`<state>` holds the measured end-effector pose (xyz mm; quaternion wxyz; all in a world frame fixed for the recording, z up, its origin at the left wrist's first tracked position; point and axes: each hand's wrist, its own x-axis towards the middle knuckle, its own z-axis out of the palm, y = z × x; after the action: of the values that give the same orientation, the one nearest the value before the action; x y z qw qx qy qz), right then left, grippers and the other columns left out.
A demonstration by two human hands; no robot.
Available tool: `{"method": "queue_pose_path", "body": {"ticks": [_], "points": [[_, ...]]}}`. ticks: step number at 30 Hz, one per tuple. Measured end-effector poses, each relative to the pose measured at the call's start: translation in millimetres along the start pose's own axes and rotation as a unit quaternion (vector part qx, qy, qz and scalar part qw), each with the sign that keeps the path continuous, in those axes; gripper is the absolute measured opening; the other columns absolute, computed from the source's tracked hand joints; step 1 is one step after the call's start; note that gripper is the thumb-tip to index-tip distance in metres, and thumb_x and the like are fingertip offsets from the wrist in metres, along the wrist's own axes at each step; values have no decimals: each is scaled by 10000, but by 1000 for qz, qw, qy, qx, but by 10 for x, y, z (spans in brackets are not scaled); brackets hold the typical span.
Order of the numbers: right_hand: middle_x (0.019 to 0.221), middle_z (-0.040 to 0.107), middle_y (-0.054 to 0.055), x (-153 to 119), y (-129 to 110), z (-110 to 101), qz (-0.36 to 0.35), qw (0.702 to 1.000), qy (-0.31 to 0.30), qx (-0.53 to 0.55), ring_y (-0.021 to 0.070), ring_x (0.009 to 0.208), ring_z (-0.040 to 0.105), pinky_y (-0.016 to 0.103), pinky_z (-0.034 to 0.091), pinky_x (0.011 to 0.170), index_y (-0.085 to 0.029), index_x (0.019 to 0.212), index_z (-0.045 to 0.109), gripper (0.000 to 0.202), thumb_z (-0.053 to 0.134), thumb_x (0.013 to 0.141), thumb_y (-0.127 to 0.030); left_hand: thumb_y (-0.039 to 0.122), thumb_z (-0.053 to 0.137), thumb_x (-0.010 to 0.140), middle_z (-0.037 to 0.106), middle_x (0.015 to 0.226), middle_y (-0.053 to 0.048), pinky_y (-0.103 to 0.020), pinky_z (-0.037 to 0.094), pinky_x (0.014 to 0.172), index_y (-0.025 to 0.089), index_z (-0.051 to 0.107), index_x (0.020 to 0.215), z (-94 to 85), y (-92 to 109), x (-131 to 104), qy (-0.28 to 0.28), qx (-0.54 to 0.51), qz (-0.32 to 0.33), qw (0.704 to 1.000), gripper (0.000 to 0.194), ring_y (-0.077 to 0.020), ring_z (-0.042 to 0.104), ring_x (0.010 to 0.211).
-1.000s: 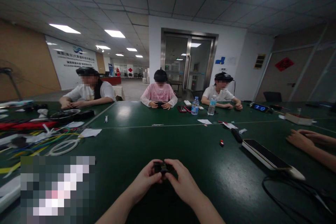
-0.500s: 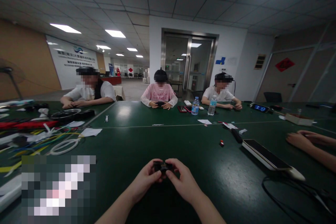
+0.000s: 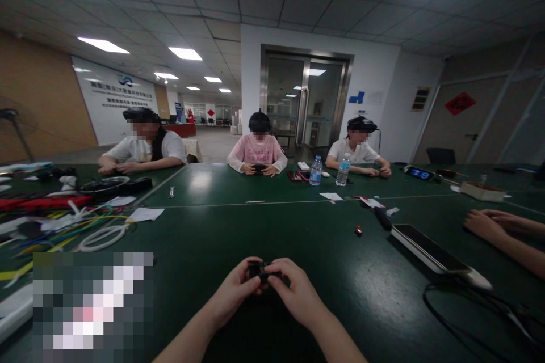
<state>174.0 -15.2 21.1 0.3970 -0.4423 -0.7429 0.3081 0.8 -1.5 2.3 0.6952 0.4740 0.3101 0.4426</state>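
Note:
Between my two hands, just above the green table (image 3: 204,249), is a small black object (image 3: 261,271), partly covered by my fingers. My left hand (image 3: 233,289) pinches its left side with thumb and fingers. From the right, my right hand (image 3: 294,286) grips the other side, with the fingertips laid across the top. The object's exact shape is too small and dark to make out.
Cables (image 3: 102,236) and paper (image 3: 146,214) lie at left. Right are a small red item (image 3: 358,231), a white-edged device (image 3: 434,249) and a black cable (image 3: 443,315). Two bottles (image 3: 315,171) stand farther back. Three people sit opposite; another person's hands (image 3: 489,227) rest at right.
My right fingers have shifted slightly left over the top of the black object, hiding more of it. The whole view has moved very slightly.

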Motion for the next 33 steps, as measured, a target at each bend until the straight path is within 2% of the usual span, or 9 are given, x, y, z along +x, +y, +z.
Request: {"method": "queue_pose_path", "body": {"ticks": [11,18,24,28,33], "points": [[1004,580,13,-2,-55,-33,5,1000,-15,-6,161,952,557,316,450,852,-260,943,611,175,491,820,-222,243,692,674,584,906,-42,-305,400,716,199,530,1016,-26,-12,7,-12,-11,0,1000,381,-157,562,783],[1057,566,11,-18,-96,-39,25,999,-15,-26,177,977,542,321,437,851,-276,1096,502,281,477,819,-234,251,688,675,582,922,-47,-315,400,729,197,532,1016,-12,22,0,-16,-6,-5,1000,378,-160,559,795],[947,574,-3,-13,-99,-29,20,999,-18,-39,156,884,552,291,441,808,-248,928,552,138,466,824,-220,253,694,665,581,908,-48,-319,395,727,190,527,1015,7,35,-5,-11,0,-12,1000,392,-166,562,794],[935,574,3,-7,-82,-26,15,999,-16,-43,157,873,547,285,438,795,-236,915,556,125,474,821,-226,262,703,654,583,891,-43,-297,387,691,190,538,998,28,31,-7,-2,-2,5,1000,388,-150,553,759],[942,574,-7,-8,-90,-30,25,999,-23,-40,155,871,548,285,434,791,-251,917,557,127,474,825,-224,265,712,645,581,902,-46,-305,392,715,190,540,996,43,63,-22,-3,1,-11,1000,398,-156,557,781]]}}
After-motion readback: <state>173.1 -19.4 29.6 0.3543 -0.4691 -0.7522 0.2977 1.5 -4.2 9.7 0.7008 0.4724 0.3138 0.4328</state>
